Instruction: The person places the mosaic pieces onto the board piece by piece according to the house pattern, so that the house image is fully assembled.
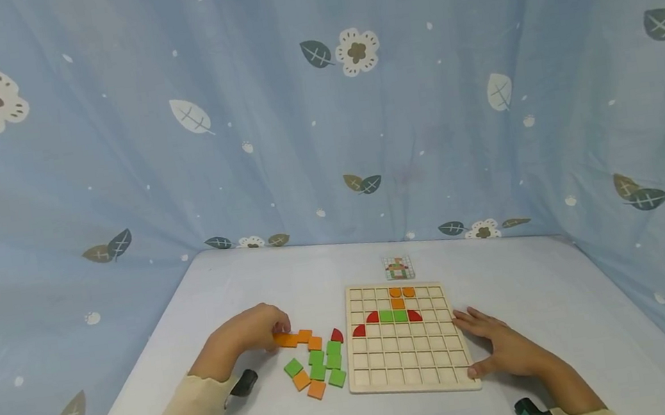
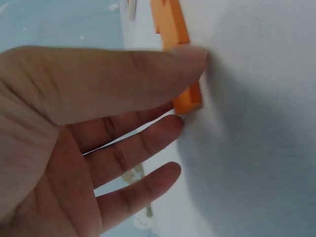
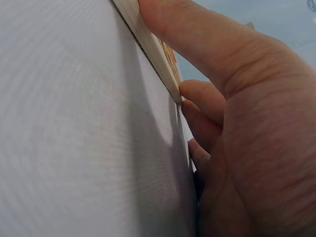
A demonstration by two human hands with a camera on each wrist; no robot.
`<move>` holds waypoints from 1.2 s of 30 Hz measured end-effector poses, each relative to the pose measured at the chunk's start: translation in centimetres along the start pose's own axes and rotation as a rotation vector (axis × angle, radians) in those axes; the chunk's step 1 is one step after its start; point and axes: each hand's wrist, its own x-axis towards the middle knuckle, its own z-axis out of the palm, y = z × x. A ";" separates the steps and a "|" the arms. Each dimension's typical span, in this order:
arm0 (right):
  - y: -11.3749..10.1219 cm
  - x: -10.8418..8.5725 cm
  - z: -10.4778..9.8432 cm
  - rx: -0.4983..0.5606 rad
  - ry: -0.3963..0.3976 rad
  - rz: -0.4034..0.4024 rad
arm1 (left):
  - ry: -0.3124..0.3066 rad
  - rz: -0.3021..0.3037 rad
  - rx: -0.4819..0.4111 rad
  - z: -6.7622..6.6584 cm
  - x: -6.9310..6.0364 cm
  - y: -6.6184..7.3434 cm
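Observation:
My left hand (image 1: 255, 327) is at the left end of a loose group of flat tiles. Its thumb presses on an orange tile (image 2: 188, 100) in the left wrist view, with the index finger mostly hidden behind the thumb; the other fingers stand off. My right hand (image 1: 504, 349) rests at the right side of a wooden grid board (image 1: 416, 388), thumb on the near right corner, other fingers spread along the edge. On the board lie two round orange pieces (image 1: 395, 292), an orange square (image 1: 398, 304), two green squares (image 1: 386, 317) and three red quarter-rounds (image 1: 415, 316).
Between left hand and board lie several green tiles (image 1: 318, 372), several orange tiles (image 1: 316, 390) and a red quarter-round tile (image 1: 337, 336). A small pattern card (image 1: 399, 268) lies behind the board. A blue printed curtain (image 1: 271, 124) surrounds the white table (image 1: 240, 276).

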 end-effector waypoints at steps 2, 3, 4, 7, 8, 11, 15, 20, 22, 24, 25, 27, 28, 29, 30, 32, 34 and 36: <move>0.0 0.0 0.0 0.000 -0.001 0.003 | 0.000 0.002 0.008 0.0 0.0 0.0; 0.0 0.0 0.0 -0.002 -0.002 0.005 | 0.002 0.003 0.010 0.0 0.0 -0.1; 0.0 0.0 0.0 -0.003 -0.003 0.005 | 0.004 0.001 0.016 0.0 0.0 -0.1; 0.1 0.1 0.0 -0.006 -0.006 0.006 | 0.009 -0.001 0.021 -0.1 0.0 -0.2; 0.2 0.1 0.0 -0.006 -0.008 0.005 | 0.010 0.000 0.019 -0.1 0.0 -0.1; 0.3 0.1 0.0 -0.003 -0.009 -0.001 | 0.017 0.009 0.018 -0.3 -0.1 -0.1; 0.3 0.1 0.0 0.001 -0.009 -0.001 | 0.032 0.027 0.019 -0.5 0.0 0.0; 0.2 0.1 0.0 0.005 -0.014 0.017 | 0.049 0.042 0.012 -0.9 0.4 0.3; 0.1 0.1 0.0 0.005 -0.016 0.020 | 0.057 0.056 0.022 -1.1 0.5 0.5; 0.1 0.0 0.0 0.009 -0.016 0.017 | 0.063 0.073 0.036 -1.3 0.6 0.8; 0.1 0.0 0.0 0.007 -0.015 0.016 | 0.068 0.083 0.047 -1.5 0.7 0.9; 0.1 0.0 0.0 0.010 -0.011 0.010 | 0.080 0.109 0.072 -1.6 0.8 1.2; 0.1 0.1 0.0 0.011 -0.010 0.007 | 0.085 0.122 0.082 -1.7 0.9 1.3; 0.1 0.1 0.0 0.014 -0.009 0.003 | 0.089 0.133 0.091 -1.7 0.9 1.5; 0.1 0.1 0.0 0.013 -0.009 0.003 | 0.092 0.144 0.096 -1.8 1.0 1.6; 0.2 0.1 0.0 0.007 -0.009 0.001 | 0.096 0.163 0.098 -1.9 1.2 2.0; 0.2 0.1 0.0 0.001 -0.008 0.005 | 0.094 0.171 0.097 -2.0 1.4 2.5; 0.2 0.1 0.0 -0.001 -0.007 0.010 | 0.091 0.169 0.093 -1.9 1.7 3.0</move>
